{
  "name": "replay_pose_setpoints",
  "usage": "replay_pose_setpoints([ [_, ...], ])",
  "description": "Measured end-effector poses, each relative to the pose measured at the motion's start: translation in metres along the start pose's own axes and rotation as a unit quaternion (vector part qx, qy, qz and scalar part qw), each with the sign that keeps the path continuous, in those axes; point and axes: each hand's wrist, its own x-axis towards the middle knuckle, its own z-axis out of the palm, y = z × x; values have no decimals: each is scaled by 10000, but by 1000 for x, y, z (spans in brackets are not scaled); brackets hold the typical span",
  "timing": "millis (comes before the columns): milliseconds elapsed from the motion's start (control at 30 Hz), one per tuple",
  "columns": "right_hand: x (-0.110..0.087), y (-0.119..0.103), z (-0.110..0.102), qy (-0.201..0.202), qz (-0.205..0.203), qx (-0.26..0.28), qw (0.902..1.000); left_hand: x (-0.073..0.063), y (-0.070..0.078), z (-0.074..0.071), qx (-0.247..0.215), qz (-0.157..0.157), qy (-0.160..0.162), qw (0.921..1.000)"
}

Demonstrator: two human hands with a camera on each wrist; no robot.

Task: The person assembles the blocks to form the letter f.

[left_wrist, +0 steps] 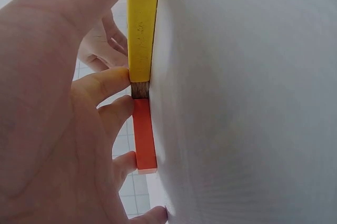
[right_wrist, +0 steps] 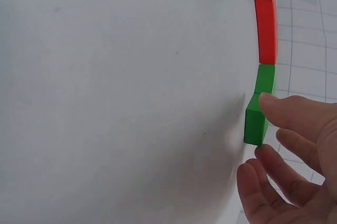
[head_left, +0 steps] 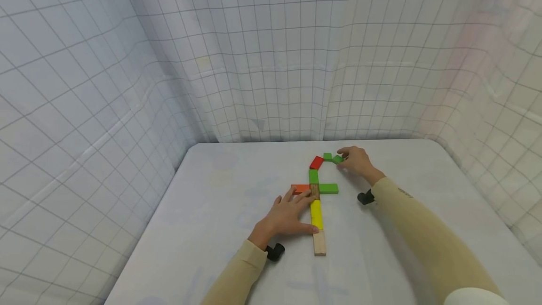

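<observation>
Flat coloured blocks form a cross with a hooked top. My left hand (head_left: 285,215) rests over its left side, fingers spread. Its thumb is at the join of the yellow block (head_left: 316,214) and the plain wooden block (head_left: 319,244); other fingertips touch the brown block (head_left: 315,192) and the orange block (left_wrist: 144,134). At the hook's end, my right hand (head_left: 357,160) pinches a small green block (right_wrist: 255,121) between thumb and finger. That block lies angled against another small green block (head_left: 327,156), which meets the red block (head_left: 316,162).
Above the brown block is a green block (head_left: 313,176), and a longer green block (head_left: 328,188) forms the right arm. Everything lies on a white table (head_left: 220,201). Grid-patterned curtains (head_left: 275,60) stand behind and at both sides.
</observation>
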Motion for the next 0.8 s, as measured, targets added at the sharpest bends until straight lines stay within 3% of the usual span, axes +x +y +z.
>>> replay_pose_setpoints([
  [467, -22, -8, -19, 64, -264, -70, 9996, -1, -1, 0, -25, -1, 30, 10000],
  [800, -43, -18, -33, 435, -419, 2, 9982, 1, 0, 0, -56, -12, 26, 10000],
])
